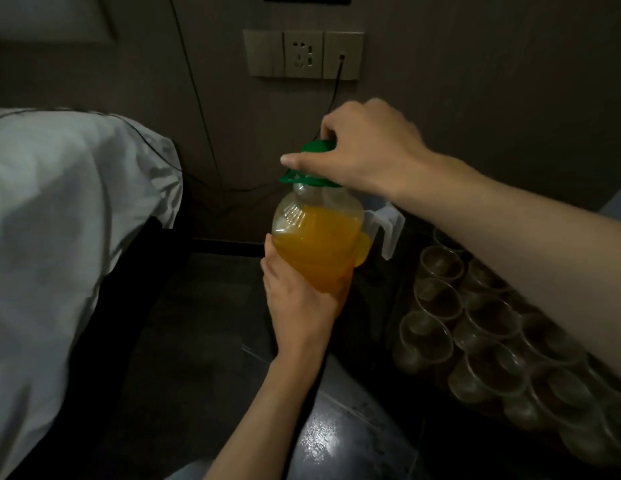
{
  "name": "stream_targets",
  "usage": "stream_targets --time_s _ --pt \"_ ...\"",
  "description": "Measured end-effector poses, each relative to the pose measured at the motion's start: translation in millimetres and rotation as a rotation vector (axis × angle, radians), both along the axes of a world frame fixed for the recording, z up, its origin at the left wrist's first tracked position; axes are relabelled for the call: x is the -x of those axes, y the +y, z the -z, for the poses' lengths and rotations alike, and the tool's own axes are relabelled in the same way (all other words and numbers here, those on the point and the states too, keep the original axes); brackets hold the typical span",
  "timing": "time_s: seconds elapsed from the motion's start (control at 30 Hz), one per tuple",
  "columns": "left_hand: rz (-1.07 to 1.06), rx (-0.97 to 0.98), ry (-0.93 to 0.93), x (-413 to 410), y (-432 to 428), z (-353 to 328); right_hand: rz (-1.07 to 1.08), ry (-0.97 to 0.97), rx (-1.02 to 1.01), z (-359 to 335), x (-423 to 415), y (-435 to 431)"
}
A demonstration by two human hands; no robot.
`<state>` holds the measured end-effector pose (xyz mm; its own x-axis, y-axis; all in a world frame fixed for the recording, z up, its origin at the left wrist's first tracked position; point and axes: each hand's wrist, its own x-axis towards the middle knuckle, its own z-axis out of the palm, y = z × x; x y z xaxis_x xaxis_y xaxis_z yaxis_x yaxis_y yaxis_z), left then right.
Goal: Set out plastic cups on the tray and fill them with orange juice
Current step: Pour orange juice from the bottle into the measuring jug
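Note:
A clear plastic bottle of orange juice (316,240) is held up in the middle of the view, about two-thirds full. My left hand (298,296) grips its lower body from below. My right hand (357,150) is closed over its green cap (317,147) from above; a green carry ring (302,180) sits around the neck. Several clear, empty plastic cups (486,323) stand in rows on a dark tray (406,292) at the right, partly hidden under my right forearm.
A bed with a white sheet (66,220) fills the left side. On the wall behind are a socket panel (304,55) and black cables (205,133). A clear jug handle (388,230) shows behind the bottle. A shiny dark surface (337,434) lies below.

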<state>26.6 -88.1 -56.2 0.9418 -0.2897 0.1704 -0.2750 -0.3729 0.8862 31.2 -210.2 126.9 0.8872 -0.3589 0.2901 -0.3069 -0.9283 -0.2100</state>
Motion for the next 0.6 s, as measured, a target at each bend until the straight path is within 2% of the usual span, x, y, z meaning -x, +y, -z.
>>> stream_targets --time_s 0.1,0.27,0.43,0.53,0.6 --pt "0.008 0.053 0.006 -4 0 1 -0.058 0.011 0.045 -6 -6 -2" --pt "0.024 0.084 -0.005 -8 5 4 -0.299 0.189 0.147 -21 0 -12" --pt "0.095 0.13 0.014 -16 11 -1 -0.449 0.474 0.025 -45 2 -24" --pt "0.113 0.135 0.025 -18 15 -4 -0.45 0.494 -0.011 -54 -1 -21" --pt "0.112 0.133 0.03 -18 17 -5 -0.379 0.433 0.058 -54 -7 -16"
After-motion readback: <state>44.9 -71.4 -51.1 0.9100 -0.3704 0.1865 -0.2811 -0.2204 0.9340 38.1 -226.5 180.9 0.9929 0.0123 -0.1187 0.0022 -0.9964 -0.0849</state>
